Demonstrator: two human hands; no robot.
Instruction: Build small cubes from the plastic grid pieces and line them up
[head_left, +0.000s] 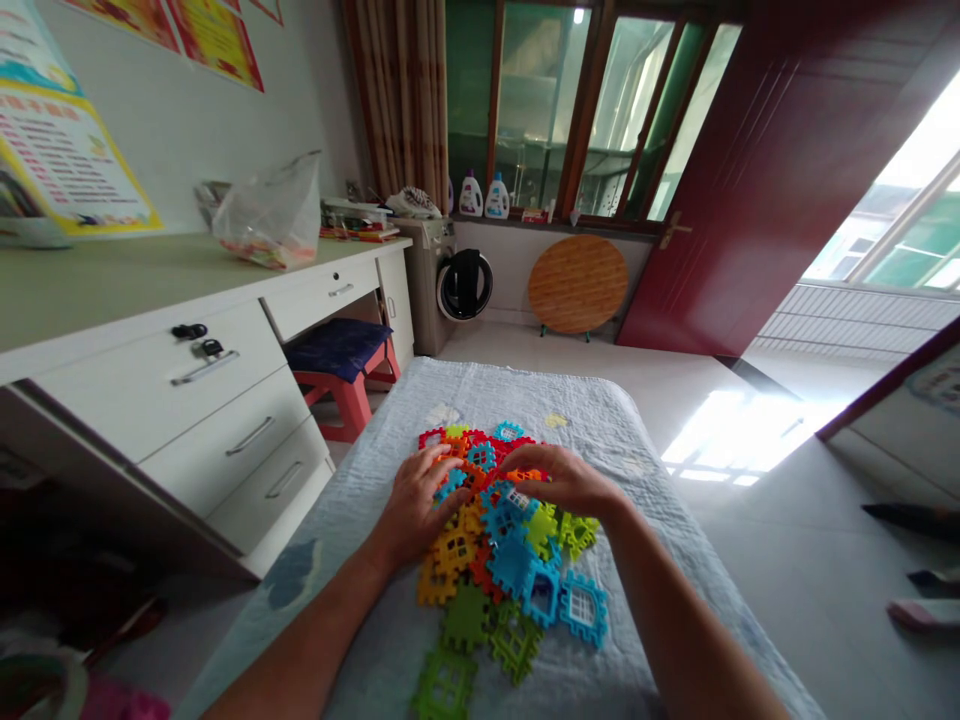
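Observation:
A heap of plastic interlocking building blocks (517,560) lies on the blue-grey bed cover, in red, orange, yellow, blue and green. They are flat squares with toothed edges, and some have window grids. My left hand (416,500) rests at the heap's left side, fingers apart over orange and blue blocks, thumb stretched toward the middle. From the right, my right hand (570,480) reaches over the red and orange blocks, its fingers curved and its thumb apart from them. Its fingertips are close to a red block; whether they touch it I cannot tell.
The quilted cover (600,420) spreads around the heap. On the left stands a white desk (225,400) with drawers, a plastic bag (274,215) on top and a red stool (349,375) beneath. A washing machine (427,285), round wooden tabletop (577,285) and red door (720,200) are beyond.

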